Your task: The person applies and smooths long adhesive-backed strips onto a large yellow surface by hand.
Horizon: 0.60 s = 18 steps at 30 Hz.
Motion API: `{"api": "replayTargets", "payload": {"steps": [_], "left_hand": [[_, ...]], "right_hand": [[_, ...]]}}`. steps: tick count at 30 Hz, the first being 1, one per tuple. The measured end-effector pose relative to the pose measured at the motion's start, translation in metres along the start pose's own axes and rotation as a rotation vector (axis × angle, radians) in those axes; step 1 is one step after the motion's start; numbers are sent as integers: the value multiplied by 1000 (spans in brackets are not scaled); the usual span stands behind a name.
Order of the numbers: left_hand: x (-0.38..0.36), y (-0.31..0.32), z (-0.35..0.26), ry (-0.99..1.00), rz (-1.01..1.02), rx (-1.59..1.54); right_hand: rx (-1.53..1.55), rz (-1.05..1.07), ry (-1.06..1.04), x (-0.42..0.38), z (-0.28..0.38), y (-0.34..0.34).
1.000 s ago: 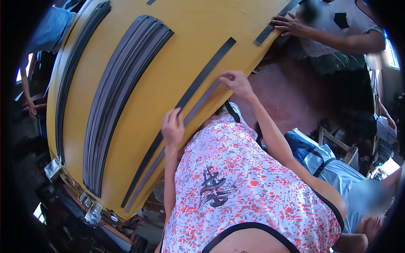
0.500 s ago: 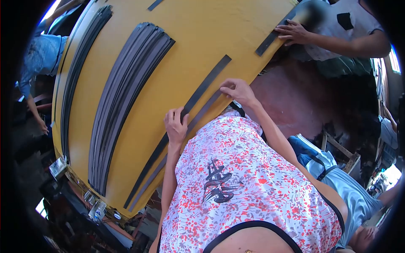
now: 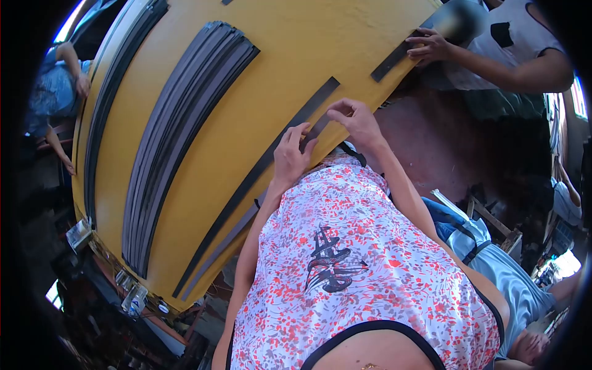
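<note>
A long narrow grey strip [image 3: 229, 235] runs along the near edge of the yellow table, partly hidden by my left forearm. At its upper end my right hand [image 3: 359, 125] pinches it between thumb and curled fingers. My left hand [image 3: 293, 155] is closed around the same strip a little lower down, thumb on one side and bent fingers on the other. Between both hands a short piece of the strip shows. Just beyond lies a darker flat strip [image 3: 271, 161], parallel to it. A small dark bit sits on the grey strip beside my left forearm.
On the yellow table [image 3: 185, 237] lie a thick bundle of grey strips [image 3: 179, 129] and a darker bundle [image 3: 114, 92] farther left. Across the upper right, a co-worker's hand [image 3: 428, 47] rests on another strip [image 3: 390, 65]. A person in blue [image 3: 52, 89] stands at the far left.
My left hand has slid up along the strip towards my right hand, which has moved slightly up and right. At the far left, the person's arm has come up to the table edge.
</note>
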<state>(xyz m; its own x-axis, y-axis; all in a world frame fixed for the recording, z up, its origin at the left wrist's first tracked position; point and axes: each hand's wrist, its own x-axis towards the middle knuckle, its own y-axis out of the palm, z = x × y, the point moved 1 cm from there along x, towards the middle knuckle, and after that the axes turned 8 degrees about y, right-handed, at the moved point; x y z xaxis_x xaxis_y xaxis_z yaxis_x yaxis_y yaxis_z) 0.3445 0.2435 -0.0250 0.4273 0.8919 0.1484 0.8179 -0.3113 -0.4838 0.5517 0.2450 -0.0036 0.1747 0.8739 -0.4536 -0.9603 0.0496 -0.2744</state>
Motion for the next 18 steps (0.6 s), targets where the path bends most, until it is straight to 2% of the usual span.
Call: {"api": "replayTargets", "payload": {"steps": [3, 5, 9, 11, 13, 15, 17, 18], "left_hand": [[8, 7, 4, 51, 15, 56], [13, 12, 4, 66, 28, 74], [20, 19, 0, 112, -5, 179], [23, 22, -1, 82, -4, 175], [24, 24, -1, 152, -43, 168], [22, 25, -1, 171, -54, 148], [24, 24, -2, 188, -61, 126], [26, 25, -2, 163, -60, 112]], "right_hand": [[-1, -53, -18, 6, 1, -9], [-93, 4, 9, 9, 4, -16], [-209, -42, -46, 16, 3, -24], [-225, -243, -205, 24, 1, -27], [-306, -266, -252, 29, -1, -30], [-388, -298, -301, 33, -3, -32], [-477, -287, -436, 38, -6, -31], [-475, -291, -423, 41, -9, -34]]}}
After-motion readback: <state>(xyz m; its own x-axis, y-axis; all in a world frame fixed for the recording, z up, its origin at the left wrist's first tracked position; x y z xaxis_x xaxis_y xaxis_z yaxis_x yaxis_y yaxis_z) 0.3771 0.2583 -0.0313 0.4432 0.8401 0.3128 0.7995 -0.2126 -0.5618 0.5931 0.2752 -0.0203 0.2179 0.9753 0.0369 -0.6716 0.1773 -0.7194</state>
